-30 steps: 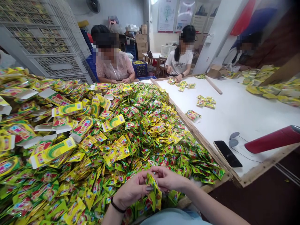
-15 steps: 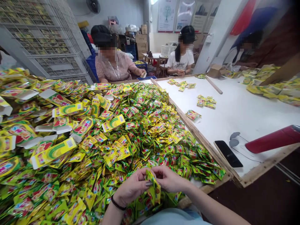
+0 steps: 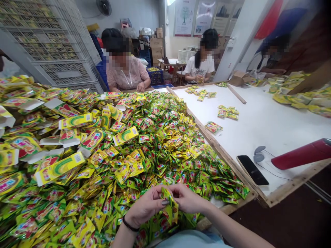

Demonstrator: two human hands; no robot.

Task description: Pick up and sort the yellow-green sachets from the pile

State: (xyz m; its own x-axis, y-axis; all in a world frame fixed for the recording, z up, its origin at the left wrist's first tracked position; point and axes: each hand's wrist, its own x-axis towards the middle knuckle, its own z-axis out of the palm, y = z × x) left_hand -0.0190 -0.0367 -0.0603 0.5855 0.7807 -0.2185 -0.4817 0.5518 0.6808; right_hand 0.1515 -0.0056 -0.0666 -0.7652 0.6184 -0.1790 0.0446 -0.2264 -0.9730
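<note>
Soft, even light brightens the white tabletop (image 3: 263,124); beyond it, a lamp (image 3: 170,2) burns out to white. Left of it, glossy sachets (image 3: 165,134) glint and grey crates (image 3: 64,74) stretch and smear; below it, the floor (image 3: 261,225) is dim. Pixel blocks mask heads (image 3: 210,38) behind it.

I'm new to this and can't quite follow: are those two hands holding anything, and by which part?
The left hand and right hand hold at least one green-and-yellow packet, near its upper end.

Your white, wood-edged table (image 3: 258,127) carries heaped printed sachets (image 3: 168,137) at left, a smartphone (image 3: 252,170), sunglasses (image 3: 259,157) and red tumbler (image 3: 301,154) near right
</note>
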